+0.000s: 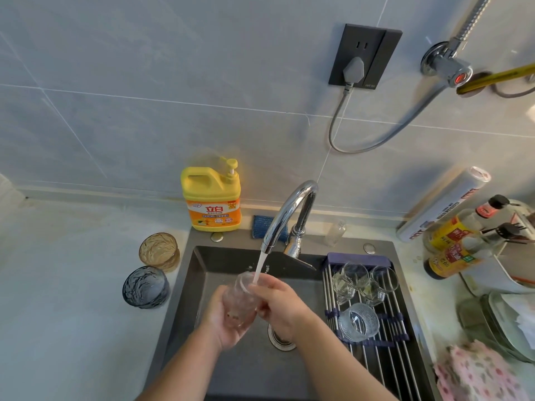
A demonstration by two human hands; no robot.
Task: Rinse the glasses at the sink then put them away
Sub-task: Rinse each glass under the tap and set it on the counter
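Note:
A clear glass (241, 299) is held over the dark sink (202, 273), tilted, with water from the chrome faucet (286, 215) running into its mouth. My left hand (223, 322) cups its base from below. My right hand (282, 305) grips its rim side. An amber glass (158, 250) and a blue-grey glass (145, 287) stand on the counter left of the sink. Several small clear glasses (362, 282) and a ribbed glass bowl (359, 322) rest on the roll-up rack (388, 348) over the sink's right part.
A yellow dish soap jug (211, 198) and a blue sponge (260, 225) sit behind the sink. Sauce bottles (451, 244), a foil roll (443, 204), plates (500, 322) and a pink cloth (477, 371) crowd the right counter. A plugged cord (338, 111) hangs on the wall.

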